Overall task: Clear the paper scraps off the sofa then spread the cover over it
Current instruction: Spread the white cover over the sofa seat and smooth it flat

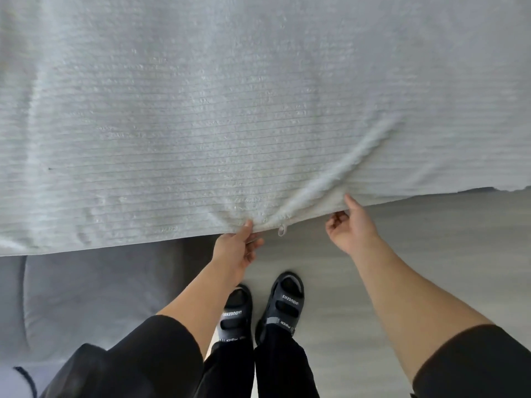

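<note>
Cover: 1 cover (201,124), pale grey and ribbed, fills the upper two-thirds of the frame and is stretched out flat in front of the person.
Hem: its near edge runs from the left of the frame, low, up to the right edge, hanging over the sofa and the floor.
Fold: 1 raised crease (344,165) runs from the hem between the hands up toward the right.
Loop: 1 small loop (282,229) hangs from the hem, between the 2 hands.
Left hand: the left hand (238,249) pinches the hem, thumb on top, fingers beneath.
Right hand: the right hand (352,225) holds the hem further right, thumb up against the edge, fingers curled under it.
Sofa: 1 grey sofa (86,297) at lower left, a seam showing, partly under the cover.
Floor: pale grey wood-look floor (416,254) at lower right.
Sandals: 2 dark sandals (283,304) with lettered straps, side by side on the floor at bottom centre.
Sleeves: 2 black sleeves (474,363), forearms bare.
</note>
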Tool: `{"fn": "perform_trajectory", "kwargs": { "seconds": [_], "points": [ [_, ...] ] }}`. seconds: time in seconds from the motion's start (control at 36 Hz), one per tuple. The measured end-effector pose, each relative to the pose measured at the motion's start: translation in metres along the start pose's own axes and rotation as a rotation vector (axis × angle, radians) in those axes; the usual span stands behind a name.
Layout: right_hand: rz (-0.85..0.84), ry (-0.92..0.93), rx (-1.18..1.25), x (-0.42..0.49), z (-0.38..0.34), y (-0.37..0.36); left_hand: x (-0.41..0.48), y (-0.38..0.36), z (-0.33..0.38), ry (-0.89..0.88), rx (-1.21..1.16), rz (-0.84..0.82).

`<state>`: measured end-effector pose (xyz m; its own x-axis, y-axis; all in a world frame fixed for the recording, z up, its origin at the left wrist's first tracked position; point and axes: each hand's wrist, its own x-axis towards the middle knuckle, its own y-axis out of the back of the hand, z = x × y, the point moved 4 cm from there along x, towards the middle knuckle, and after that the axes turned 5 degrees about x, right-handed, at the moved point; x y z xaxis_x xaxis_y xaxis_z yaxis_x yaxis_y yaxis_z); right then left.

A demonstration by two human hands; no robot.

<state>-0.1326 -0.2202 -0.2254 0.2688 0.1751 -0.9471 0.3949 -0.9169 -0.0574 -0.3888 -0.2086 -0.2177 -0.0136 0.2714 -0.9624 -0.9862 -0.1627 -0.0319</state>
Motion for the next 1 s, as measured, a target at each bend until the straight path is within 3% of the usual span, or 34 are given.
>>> {"fn": "perform_trajectory", "kwargs": {
  "seconds": [0.19, 0.39, 0.56, 0.69, 0.86, 1.0],
  "points": [
    [-0.036, 0.005, -0.065, -0.02, -0.021, 0.017, -0.023, -0.037, -0.013, 0.085, -0.111, -0.121],
    [-0.119, -0.062, -0.124, -0.023, -0.018, 0.047, -0.055, -0.147, -0.049, 0.136, 0.066, -0.334],
    [-0.227, -0.117, -0.371, -0.005, -0.043, 0.058, -0.034, -0.214, -0.061, 0.048, 0.011, -0.202],
    [-0.368, -0.273, -0.248, 0.012, -0.065, 0.063, -0.027, -0.244, -0.063, -0.03, -0.145, -0.051],
    [-0.259, -0.236, 0.074, 0.039, -0.143, 0.083, -0.04, -0.246, -0.07, -0.077, -0.279, 0.05],
    [-0.168, -0.148, 0.057, 0.054, -0.199, 0.128, -0.047, -0.268, -0.069, -0.067, -0.388, 0.096]
  ]
}}
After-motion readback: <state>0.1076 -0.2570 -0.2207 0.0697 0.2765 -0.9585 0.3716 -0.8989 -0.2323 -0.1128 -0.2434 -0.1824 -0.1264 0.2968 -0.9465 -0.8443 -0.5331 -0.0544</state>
